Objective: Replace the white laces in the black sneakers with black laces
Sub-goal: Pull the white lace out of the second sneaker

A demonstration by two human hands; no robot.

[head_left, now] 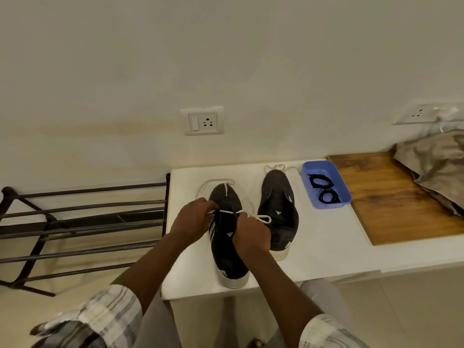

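Two black sneakers with white soles stand side by side on a white table [326,247], toes pointing to the wall. Over the left sneaker [227,249], my left hand [192,222] and my right hand [251,236] each pinch its white lace [229,211], which is stretched taut between them across the tongue. Loose loops of that lace trail round the toe and to the right. The right sneaker [277,209] stands untouched, its white lace [275,168] lying slack past the toe. Coiled black laces [324,188] lie in a blue tray [308,172] to the right.
A wooden board [391,197] lies on the table's right part with crumpled beige cloth [437,164] on it. A dark metal rack [82,222] stands to the left of the table. A wall socket [204,120] is behind the shoes.
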